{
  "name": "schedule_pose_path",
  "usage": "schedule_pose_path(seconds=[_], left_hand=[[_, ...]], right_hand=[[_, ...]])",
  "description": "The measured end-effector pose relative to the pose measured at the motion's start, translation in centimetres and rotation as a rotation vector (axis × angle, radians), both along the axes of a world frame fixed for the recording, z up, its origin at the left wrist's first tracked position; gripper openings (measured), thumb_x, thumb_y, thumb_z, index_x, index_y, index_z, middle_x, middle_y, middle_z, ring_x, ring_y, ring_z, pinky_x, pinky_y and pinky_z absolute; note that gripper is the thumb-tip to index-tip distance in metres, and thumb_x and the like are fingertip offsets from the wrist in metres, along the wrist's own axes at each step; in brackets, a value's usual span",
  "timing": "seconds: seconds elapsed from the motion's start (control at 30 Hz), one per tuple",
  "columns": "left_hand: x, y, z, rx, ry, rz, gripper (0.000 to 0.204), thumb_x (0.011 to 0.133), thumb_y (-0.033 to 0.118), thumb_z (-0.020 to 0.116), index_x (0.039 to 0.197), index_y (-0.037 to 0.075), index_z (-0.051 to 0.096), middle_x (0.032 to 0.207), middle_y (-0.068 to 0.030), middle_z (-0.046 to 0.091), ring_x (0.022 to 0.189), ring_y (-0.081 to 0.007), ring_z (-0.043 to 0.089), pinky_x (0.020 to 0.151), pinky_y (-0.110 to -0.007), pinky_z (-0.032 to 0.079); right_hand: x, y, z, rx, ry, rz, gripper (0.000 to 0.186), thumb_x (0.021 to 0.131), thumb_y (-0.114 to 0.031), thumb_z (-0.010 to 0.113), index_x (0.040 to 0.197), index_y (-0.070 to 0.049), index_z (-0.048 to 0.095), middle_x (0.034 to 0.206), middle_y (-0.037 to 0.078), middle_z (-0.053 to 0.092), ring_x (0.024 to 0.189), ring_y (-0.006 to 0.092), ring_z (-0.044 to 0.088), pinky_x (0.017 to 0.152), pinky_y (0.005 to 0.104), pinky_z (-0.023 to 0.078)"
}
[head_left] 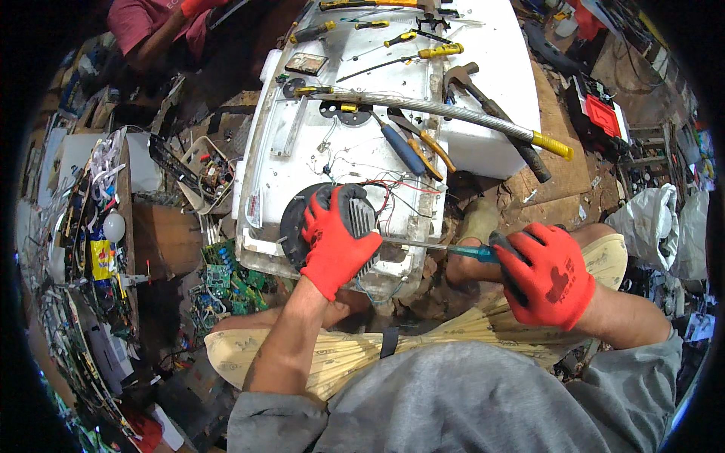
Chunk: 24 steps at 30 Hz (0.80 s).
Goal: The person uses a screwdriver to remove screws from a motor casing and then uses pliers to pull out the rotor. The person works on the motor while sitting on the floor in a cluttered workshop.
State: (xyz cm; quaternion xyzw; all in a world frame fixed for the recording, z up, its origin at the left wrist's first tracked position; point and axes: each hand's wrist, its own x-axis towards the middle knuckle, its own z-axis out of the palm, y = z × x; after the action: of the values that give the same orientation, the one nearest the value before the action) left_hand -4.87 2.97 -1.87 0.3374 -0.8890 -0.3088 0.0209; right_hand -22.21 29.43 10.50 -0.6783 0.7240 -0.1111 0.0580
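Reference relation: long axis of the teal-handled screwdriver [467,251] relative to the finned grey block [361,217]. From my station I read the shaft as running nearly level across the view, from the handle on my right to the block on my left, with a slight rise toward the block.

Left hand [336,241]: cupped, fingers curled over the block, thumb along its near side. This is the nearer hand. Right hand [544,275]: closed about the handle, well apart from the block and to its right.

Block location: near end of the white panel [302,172], beside the round black plate [291,230]. I cannot tell whether block and plate are joined.

Alignment, in my judgement, depends on the shaft end by the left thumb (the glove hides the tip, so I cannot confirm contact).
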Motion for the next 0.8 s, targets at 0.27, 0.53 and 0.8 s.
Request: schedule_pose_path(seconds=[0.27,0.53,0.8], left_hand=[[-0.1,-0.2,0.5,-0.007,-0.012,0.007,0.089,0.065,0.035,0.079,0.142,0.015,0.039,0.143,-0.0273,0.032,0.133,-0.0482,0.032,0.107,-0.063,0.028],[0.0,-0.2,-0.3,-0.014,-0.001,-0.005,0.096,0.065,0.038,0.079,0.145,0.009,0.035,0.146,-0.0329,0.029,0.135,-0.0501,0.029,0.109,-0.064,0.027],[0.6,-0.9,-1.7,-0.038,0.034,0.021,0.108,0.065,0.041,0.082,0.152,0.007,0.028,0.152,-0.0354,0.021,0.141,-0.0512,0.021,0.114,-0.06,0.023]], right_hand=[[-2.4,-0.1,-0.9,0.262,-1.262,-0.492,0.031,0.078,-0.012,0.071,0.106,0.0,0.066,0.089,0.01,0.068,0.074,0.0244,0.065,0.064,0.0342,0.051],[-2.4,-1.5,0.5,0.42,-0.723,-0.264,0.026,0.079,-0.017,0.066,0.1,-0.003,0.068,0.079,0.012,0.066,0.069,0.0327,0.065,0.06,0.0398,0.05],[-1.0,0.7,-1.3,0.07,0.034,0.043,0.045,0.071,-0.024,0.071,0.113,-0.011,0.065,0.081,0.012,0.061,0.075,0.0317,0.064,0.062,0.0461,0.052]])
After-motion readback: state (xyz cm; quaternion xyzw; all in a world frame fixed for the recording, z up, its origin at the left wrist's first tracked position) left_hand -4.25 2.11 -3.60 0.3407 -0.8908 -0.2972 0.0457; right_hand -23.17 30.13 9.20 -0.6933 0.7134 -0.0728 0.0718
